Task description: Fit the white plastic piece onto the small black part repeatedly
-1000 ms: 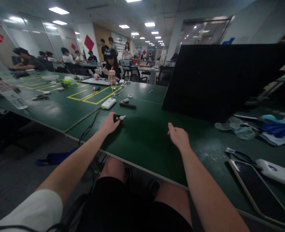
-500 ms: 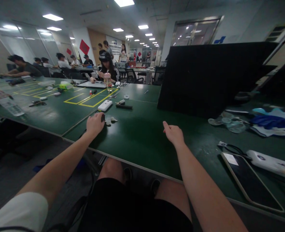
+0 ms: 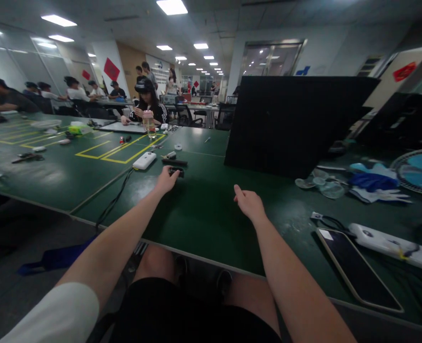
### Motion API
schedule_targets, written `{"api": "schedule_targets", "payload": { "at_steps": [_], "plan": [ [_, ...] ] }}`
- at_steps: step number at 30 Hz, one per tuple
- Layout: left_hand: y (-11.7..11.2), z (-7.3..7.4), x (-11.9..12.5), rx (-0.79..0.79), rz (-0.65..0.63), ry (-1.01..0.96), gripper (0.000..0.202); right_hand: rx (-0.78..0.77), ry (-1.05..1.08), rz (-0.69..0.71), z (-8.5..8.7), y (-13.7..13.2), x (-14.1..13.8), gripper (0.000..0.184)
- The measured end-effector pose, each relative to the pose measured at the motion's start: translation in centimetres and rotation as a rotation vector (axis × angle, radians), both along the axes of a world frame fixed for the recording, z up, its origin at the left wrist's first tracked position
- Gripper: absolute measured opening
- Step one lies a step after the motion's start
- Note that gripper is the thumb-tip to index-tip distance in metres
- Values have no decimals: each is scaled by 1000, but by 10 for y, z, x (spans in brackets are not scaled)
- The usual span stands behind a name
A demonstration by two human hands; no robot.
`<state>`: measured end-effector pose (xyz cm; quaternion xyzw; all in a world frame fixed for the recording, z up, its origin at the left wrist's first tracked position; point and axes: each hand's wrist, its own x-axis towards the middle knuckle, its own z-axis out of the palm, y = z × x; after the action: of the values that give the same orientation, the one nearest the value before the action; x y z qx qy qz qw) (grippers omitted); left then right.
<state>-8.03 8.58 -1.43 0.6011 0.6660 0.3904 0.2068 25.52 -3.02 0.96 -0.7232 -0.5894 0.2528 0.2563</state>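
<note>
My left hand (image 3: 166,180) reaches forward over the green table (image 3: 204,209), its fingers closed on a small black object (image 3: 177,171) that lies on the tabletop. Just beyond it lie a black bar-shaped item (image 3: 174,162) and a white power bank (image 3: 144,160) with a black cable running off the table edge. My right hand (image 3: 246,202) rests on the table about a hand's width to the right, loosely curled with the thumb up and nothing in it.
A large black panel (image 3: 289,124) stands upright behind my right hand. A tablet (image 3: 357,269) and a white power strip (image 3: 393,242) lie at the right; gloves (image 3: 375,183) and a fan (image 3: 420,171) lie farther back. Other people sit at the far tables beside yellow tape markings (image 3: 118,151).
My left hand drew back to the table edge, then reached forward again onto the small black object. My view turned right, bringing the fan into sight. My right hand stayed put.
</note>
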Motion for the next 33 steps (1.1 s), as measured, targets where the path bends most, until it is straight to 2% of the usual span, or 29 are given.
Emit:
{"api": "schedule_targets", "payload": {
  "at_steps": [3,7,9,11,15,21,23,25,29,33],
  "plan": [
    [-10,-2,52,-21,-218,93,53,29,25,-6,-1,0,0,64],
    [-48,-4,130,2,-446,209,53,43,-18,-10,-8,5,1,35],
    [-67,-4,156,37,-531,188,54,53,-66,20,-10,7,1,30],
    [-77,-2,169,36,-586,139,55,45,-86,39,-10,7,2,36],
    [-77,1,164,-59,-610,-120,60,4,-94,123,-6,3,3,37],
    [-65,4,152,-247,-513,-829,45,180,-260,192,-15,7,-10,63],
    [-63,5,147,-307,-532,-980,42,230,-318,236,-19,13,-17,53],
    [-59,5,135,-300,-511,-958,43,242,-346,272,-20,16,-20,39],
    [-56,4,104,-91,-396,-503,47,212,-261,260,-17,13,-16,32],
    [-61,9,91,-4,-392,-186,47,174,-111,221,-9,2,-18,31]
  ]
}}
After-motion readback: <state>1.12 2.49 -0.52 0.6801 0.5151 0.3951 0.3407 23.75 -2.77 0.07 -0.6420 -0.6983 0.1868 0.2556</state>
